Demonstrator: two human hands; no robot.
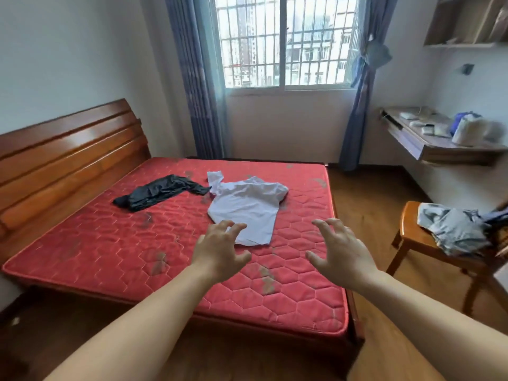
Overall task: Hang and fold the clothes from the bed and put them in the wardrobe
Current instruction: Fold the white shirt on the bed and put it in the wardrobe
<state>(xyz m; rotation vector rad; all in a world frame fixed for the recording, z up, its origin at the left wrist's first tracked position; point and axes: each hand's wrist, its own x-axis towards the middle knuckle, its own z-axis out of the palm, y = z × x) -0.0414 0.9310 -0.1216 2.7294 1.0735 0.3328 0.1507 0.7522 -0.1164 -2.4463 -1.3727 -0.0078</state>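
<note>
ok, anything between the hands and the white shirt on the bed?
Nothing visible. The left hand and right hand reach out open over the bare red mattress toward the white shirt. The black garment lies off to the left, clear of the reach.

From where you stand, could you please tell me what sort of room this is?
Most likely a bedroom: a red quilted mattress against a wooden headboard, a barred window with blue curtains.
</note>
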